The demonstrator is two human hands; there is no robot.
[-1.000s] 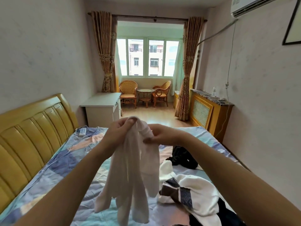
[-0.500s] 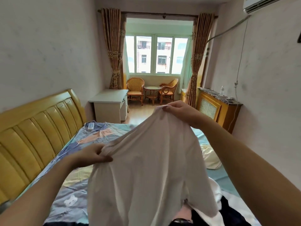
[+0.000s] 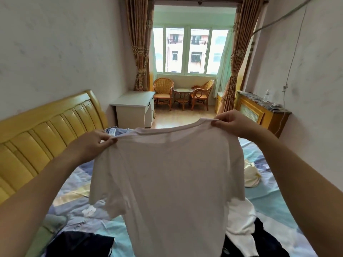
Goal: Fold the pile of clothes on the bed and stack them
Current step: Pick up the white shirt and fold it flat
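Your left hand (image 3: 92,143) and right hand (image 3: 230,123) each pinch a shoulder of the white T-shirt (image 3: 170,186), which hangs spread between them above the bed (image 3: 278,206), its hem seemingly out of view.

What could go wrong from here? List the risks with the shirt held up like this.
1. The left hand and right hand only pinch the shirt at its shoulders; a slip would drop it crumpled.
2. Laid straight down, it may land on the dark clothes and the white garment and fold unevenly.

Yellow padded headboard (image 3: 46,130), white desk (image 3: 133,108), two wicker chairs (image 3: 163,91) around a small round table (image 3: 182,93), tied curtains (image 3: 138,43)
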